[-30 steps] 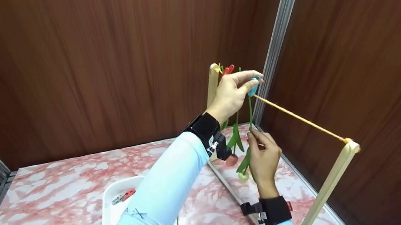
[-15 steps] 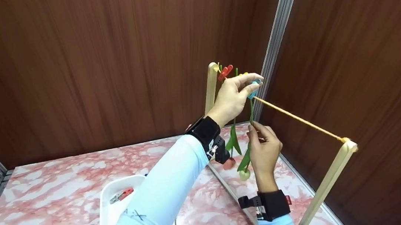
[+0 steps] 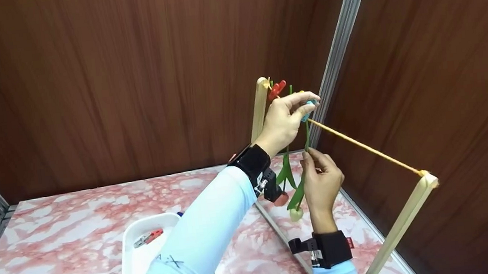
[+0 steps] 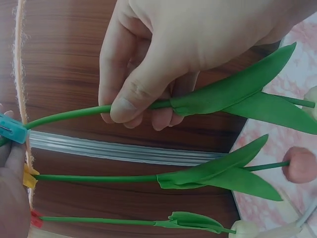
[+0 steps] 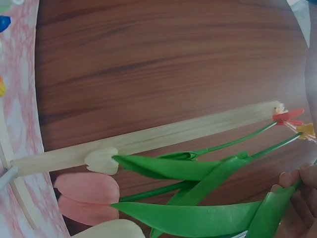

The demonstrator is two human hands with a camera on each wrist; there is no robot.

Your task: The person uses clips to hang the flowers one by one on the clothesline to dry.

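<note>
My left hand [image 3: 282, 121] pinches a blue clothespin [image 4: 14, 129] on the orange string [image 3: 363, 146]. The top of a white tulip's green stem [image 4: 69, 115] runs to that clothespin. Lower on this stem, my right hand [image 3: 322, 182] pinches it between thumb and fingers, just above the leaves [image 4: 228, 91]. The white bloom [image 3: 296, 214] hangs downward. Beside it a pink tulip [image 5: 89, 198] hangs from a yellow clothespin [image 4: 29, 177], and another white tulip [image 5: 102, 161] from a red clothespin [image 3: 277, 89]. My left fingers partly hide the blue clothespin.
Two wooden posts, one far [image 3: 260, 110] and one near [image 3: 399, 227], carry the string. A white tray [image 3: 126, 263] with clothespins [image 3: 148, 238] stands on the marbled table [image 3: 68, 237], partly behind my left sleeve. Brown wood panels [image 3: 151, 74] rise behind and at right.
The left hand and blue clothespin have dropped slightly. My right hand has moved slightly up along the stem, then stayed there. Both hands keep their hold.
</note>
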